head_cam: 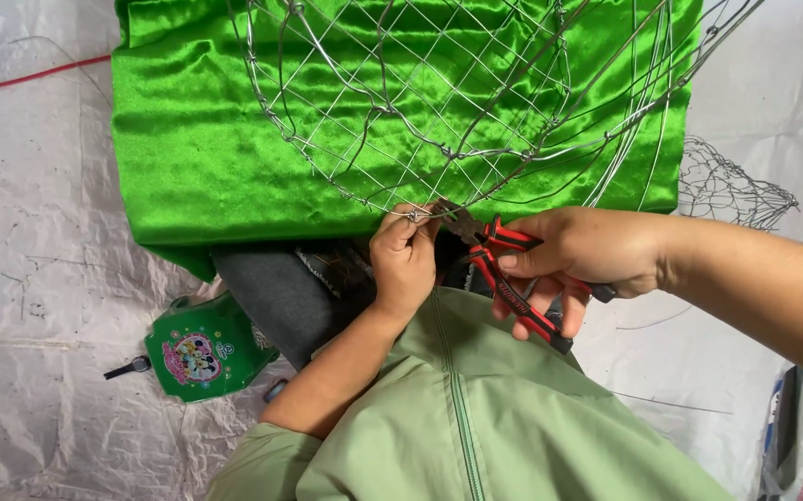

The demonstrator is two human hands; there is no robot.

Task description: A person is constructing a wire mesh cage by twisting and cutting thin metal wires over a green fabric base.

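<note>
Looking down from the head camera, I see the person's left hand (404, 258) pinching the bottom edge of a round, bare silver wire mesh frame (438, 102), thumb and fingertips closed together on a small twisted wire end at the rim. The right hand (579, 252) is wrapped shut around the red-and-black handles of a pair of steel pliers (499, 264).

The pliers lie on a slant, handles toward four o'clock, nose toward ten o'clock, and that nose sits just beside the left fingertips at the same spot on the rim. Whether the pliers' jaws actually bite the wire I cannot tell; they are too small and partly hidden.

From the pinch, the frame spreads away toward twelve o'clock, over a shiny bright green satin cloth (188, 139) laid across the lap. The left hand is the nearer one to the wire joint; the right reaches it only through the tool.

At eight o'clock a small green plastic case with a cartoon sticker (199, 351) rests on the white plastic floor sheet (30, 278).
</note>
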